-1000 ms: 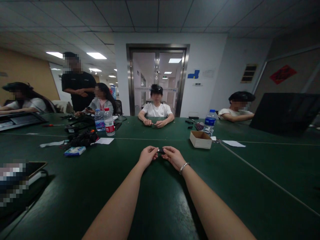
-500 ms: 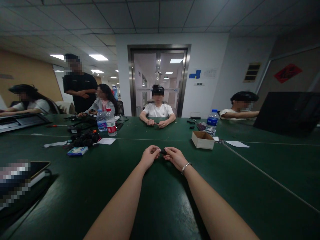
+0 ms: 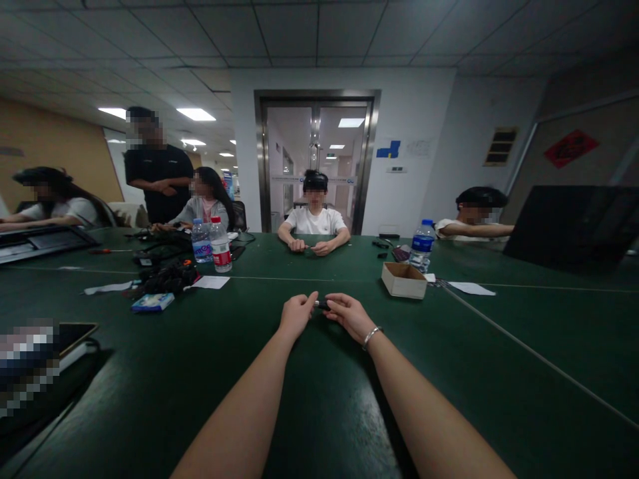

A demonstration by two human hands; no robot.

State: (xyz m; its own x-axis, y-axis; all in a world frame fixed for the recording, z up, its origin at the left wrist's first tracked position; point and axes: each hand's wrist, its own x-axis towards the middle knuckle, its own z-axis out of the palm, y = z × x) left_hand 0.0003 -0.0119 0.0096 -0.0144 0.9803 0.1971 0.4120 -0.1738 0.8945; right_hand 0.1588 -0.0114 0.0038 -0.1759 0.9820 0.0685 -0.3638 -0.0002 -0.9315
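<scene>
We see our right hand (image 3: pixel 349 314) gripping a small black-and-silver object (image 3: pixel 323 305) by its dark end, thumb against fingers. Our left hand (image 3: pixel 297 314) is at the silver end, thumb raised; we cannot tell whether its fingers pinch or merely touch. The piece lies level between the two hands, above the near middle of the green table (image 3: pixel 319 379), probably so that each hand can reach one end. Both forearms reach forward over the tabletop, which likely steadies such fine handling. To the far right, an open-topped box (image 3: pixel 404 282) faces up, apparently placed within easy reach.

Counting, we find one held object, one box, one bracelet (image 3: pixel 370 338) on our right wrist, and three bottles: a blue-capped bottle (image 3: pixel 202 245) and a red-capped bottle (image 3: pixel 220 246) far left, and a label-wrapped water bottle (image 3: pixel 423 246) far right. Five other people are around the table.
</scene>
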